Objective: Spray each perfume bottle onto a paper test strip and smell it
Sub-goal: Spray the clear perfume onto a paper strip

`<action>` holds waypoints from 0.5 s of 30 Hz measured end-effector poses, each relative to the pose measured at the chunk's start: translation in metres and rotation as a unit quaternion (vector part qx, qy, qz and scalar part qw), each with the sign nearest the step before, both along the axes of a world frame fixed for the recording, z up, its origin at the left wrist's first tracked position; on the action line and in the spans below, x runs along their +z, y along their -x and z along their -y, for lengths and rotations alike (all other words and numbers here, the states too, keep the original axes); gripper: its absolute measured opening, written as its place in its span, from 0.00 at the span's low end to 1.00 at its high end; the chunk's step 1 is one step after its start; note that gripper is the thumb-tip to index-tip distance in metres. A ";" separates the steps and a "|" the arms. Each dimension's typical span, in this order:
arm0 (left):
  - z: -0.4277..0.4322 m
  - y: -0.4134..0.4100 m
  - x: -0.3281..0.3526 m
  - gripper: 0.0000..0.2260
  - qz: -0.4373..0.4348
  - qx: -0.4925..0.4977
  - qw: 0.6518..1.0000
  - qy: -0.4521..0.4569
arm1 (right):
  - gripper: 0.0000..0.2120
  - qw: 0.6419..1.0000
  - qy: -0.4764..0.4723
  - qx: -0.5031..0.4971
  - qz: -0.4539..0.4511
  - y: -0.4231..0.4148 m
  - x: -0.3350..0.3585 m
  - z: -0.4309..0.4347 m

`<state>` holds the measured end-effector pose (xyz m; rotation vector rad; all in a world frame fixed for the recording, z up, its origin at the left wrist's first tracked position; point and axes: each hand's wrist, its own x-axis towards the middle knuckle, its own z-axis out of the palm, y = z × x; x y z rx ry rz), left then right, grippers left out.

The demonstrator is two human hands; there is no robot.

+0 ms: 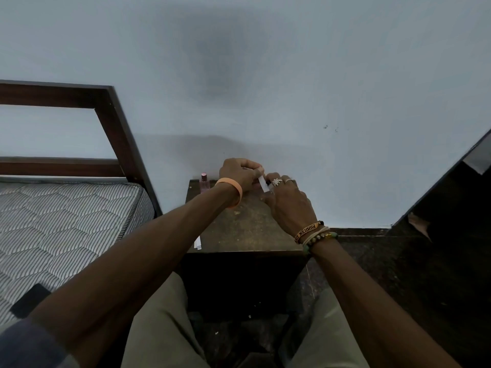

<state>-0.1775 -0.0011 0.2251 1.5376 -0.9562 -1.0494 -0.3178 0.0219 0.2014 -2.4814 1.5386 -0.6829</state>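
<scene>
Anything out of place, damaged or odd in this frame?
Minor only. Spare test strips lie at the small table's front left corner, close to its edge, where they could slip off. The wall above carries a dark smudge. The pink bottle stands upright; nothing looks spilled.

A pink perfume bottle (204, 183) is seen upright at the dark bench's (247, 227) back left corner; white paper strips (198, 243) are laid at its front left edge.

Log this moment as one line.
left hand: pinches strip | right hand: curled beside strip, contents unclear | pink bottle: upright, table back-left | spare strips: table's left edge
</scene>
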 end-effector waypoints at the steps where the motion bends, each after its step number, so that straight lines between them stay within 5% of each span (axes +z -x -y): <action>1: 0.001 -0.001 0.000 0.02 -0.004 0.001 1.000 0.001 | 0.19 1.000 -0.001 -0.003 0.007 0.000 -0.002 0.000; 10: 0.002 -0.004 -0.006 0.02 -0.043 0.008 0.999 -0.004 | 0.17 1.000 -0.001 0.008 0.030 0.006 -0.029 -0.017; 15: 0.005 -0.004 -0.013 0.03 -0.038 0.022 0.999 0.002 | 0.22 0.982 -0.067 -0.004 0.177 0.010 -0.044 -0.021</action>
